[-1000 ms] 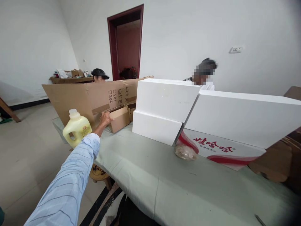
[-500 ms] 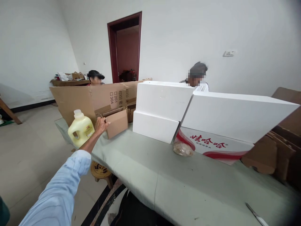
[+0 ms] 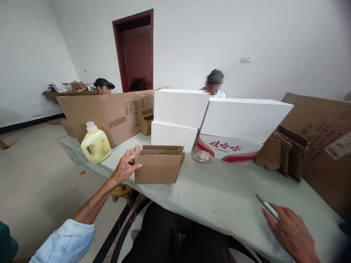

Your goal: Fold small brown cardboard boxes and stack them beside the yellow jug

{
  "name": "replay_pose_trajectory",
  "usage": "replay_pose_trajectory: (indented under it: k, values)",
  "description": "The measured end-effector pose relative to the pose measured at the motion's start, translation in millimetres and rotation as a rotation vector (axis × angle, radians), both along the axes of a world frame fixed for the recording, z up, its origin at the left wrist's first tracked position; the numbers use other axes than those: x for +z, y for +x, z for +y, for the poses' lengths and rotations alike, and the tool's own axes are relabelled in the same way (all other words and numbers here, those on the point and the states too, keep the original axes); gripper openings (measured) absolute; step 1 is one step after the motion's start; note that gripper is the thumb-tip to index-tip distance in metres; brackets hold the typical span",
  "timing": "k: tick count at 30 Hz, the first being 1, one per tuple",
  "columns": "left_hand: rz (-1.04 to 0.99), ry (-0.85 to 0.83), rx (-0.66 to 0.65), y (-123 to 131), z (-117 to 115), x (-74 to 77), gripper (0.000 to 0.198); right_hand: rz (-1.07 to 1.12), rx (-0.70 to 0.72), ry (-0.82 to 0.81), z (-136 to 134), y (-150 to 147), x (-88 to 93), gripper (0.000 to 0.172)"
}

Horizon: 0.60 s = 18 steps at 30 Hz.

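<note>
My left hand grips the left end of a small open brown cardboard box, thumb on its near face and fingers behind. The box stands at the table's front edge, its open top showing upright inner panels. At the right, my right hand is closed around a thin pointed metal tool, low over the table. The tool's tip points away to the left; its rear is hidden by my fingers, and its exact kind is unclear.
A yellow detergent jug stands left on the green-covered table. Behind are a large carton, stacked white boxes, and a small clear-wrapped bundle. Cardboard pieces stand right. Two people sit beyond the boxes.
My left hand has brought the small cardboard box from beside the large carton to the table's front edge. My right hand has come into view and closed on the metal tool.
</note>
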State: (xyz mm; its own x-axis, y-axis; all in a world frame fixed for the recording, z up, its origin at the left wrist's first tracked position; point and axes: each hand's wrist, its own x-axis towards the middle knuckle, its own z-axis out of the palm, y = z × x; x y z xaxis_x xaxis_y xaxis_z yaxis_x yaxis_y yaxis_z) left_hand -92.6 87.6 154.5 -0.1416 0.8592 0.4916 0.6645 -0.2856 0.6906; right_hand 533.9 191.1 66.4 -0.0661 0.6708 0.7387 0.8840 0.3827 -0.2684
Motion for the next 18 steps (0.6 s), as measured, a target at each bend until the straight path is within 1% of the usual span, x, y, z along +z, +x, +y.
replay_pose_trajectory:
  k: [2,3,5,6,8,10,12,15,18]
  values:
    - [-0.008,-0.017,-0.072,23,-8,-2.9,0.025,-0.037,0.076,0.009,-8,-28,9.2,0.06]
    - [-0.009,-0.028,-0.102,32,-11,-4.7,0.024,-0.032,0.11,0.019,-15,-45,17.0,0.058]
    - [0.002,-0.057,-0.145,45,-16,-8.0,0.024,0.005,0.194,0.017,-32,-81,36.9,0.047]
    - [0.016,-0.07,-0.161,49,-17,-9.1,0.023,0.019,0.238,0.027,-41,-99,48.1,0.043]
    - [0.057,-0.079,-0.183,53,-18,-9.6,0.019,0.017,0.311,0.073,-58,-131,70.5,0.039]
    - [0.101,-0.055,-0.2,54,-18,-8.1,0.014,-0.028,0.388,0.126,-71,-158,90.7,0.042]
    - [0.13,-0.019,-0.196,54,-17,-5.3,0.012,-0.093,0.473,0.147,-78,-180,106.1,0.046]
    - [0.164,0.025,-0.195,56,-16,0.6,0.009,-0.195,0.552,0.131,-76,-207,117.1,0.047]
    - [0.224,0.033,-0.258,59,-16,7.4,0.004,-0.272,0.589,0.1,-68,-225,114.7,0.041]
